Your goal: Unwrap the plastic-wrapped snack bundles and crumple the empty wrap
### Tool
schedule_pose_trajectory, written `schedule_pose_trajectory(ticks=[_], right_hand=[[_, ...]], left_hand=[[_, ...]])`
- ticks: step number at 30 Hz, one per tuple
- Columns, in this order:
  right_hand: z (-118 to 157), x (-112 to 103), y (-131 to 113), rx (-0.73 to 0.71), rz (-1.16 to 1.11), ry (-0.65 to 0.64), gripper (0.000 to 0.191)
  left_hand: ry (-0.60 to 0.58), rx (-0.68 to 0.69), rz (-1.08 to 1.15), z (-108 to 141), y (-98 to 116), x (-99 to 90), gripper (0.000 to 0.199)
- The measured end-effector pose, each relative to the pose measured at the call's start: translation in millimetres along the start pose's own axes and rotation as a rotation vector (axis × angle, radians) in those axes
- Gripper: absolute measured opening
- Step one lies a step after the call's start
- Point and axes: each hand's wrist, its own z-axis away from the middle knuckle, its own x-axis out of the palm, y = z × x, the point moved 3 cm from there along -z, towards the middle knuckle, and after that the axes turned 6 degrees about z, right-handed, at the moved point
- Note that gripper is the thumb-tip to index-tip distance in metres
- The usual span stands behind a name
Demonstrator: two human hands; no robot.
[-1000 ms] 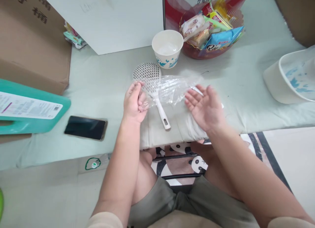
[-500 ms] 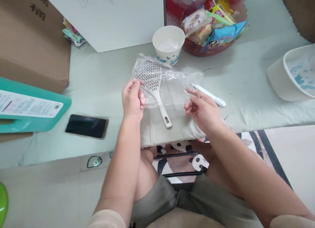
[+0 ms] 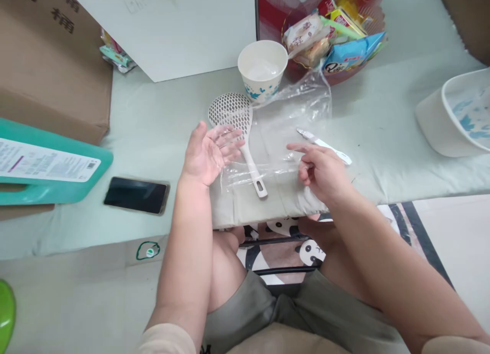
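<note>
Clear plastic bag: spread across skimmer | my left hand: open, fingers splayed | my right hand: half-curled, can't tell if pinching | handling: likely featherlight, limp, slippery, easily torn; best pinched by an edge

We see a phone beside a teal jug. We also spot snacks in a red bowl.

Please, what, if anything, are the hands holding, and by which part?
The left hand is open; whether the right hand grips the clear plastic bag cannot be told.
</note>
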Motion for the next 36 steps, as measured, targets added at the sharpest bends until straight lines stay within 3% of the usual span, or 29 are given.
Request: schedule_pose_trajectory(ticks=[4, 8, 18, 22, 24, 26, 29, 32, 36], right_hand=[[0.1, 0.2, 0.0, 0.012, 0.018, 0.029, 0.038], [-0.2, 1.0, -2.3, -0.020, 0.004, 0.087, 0.042], [-3.6, -3.4, 0.0, -0.094, -0.056, 0.129, 0.044], [-8.7, -6.9, 2.1, -0.166, -0.140, 0.192, 0.034], [-11.1, -8.4, 0.5, -0.232, -0.205, 0.242, 0.019], [-12.4, -8.6, -1.2, -0.290, -0.274, 0.275, 0.010], [-12.4, -2.0, 0.4, -0.252, -0.385, 0.182, 0.030], [-8.8, 8.5, 5.4, -0.120, -0.387, 0.030, 0.054], [-2.0, 18.0, 11.5, 0.044, -0.437, -0.156, 0.061]], left_hand=[[0.249, 0.191, 0.020, -8.8, 0.2, -9.0, 0.020], [0.469, 0.341, 0.087, -7.7, 3.9, -11.0, 0.017], [0.585, 0.418, 0.093, -1.9, 8.2, -8.6, 0.019], [0.629, 0.315, 0.131, 2.2, 5.7, -8.2, 0.025], [0.544, 0.234, 0.194, 4.3, 4.8, -6.1, 0.031], [0.367, 0.211, 0.272, 6.3, 4.9, -1.9, 0.031], [0.103, 0.259, 0.361, 10.5, 4.0, 3.6, 0.025], [-0.030, 0.302, 0.346, 13.5, -0.6, 4.9, 0.028], [-0.241, 0.379, 0.461, 14.2, -4.0, 3.4, 0.027]])
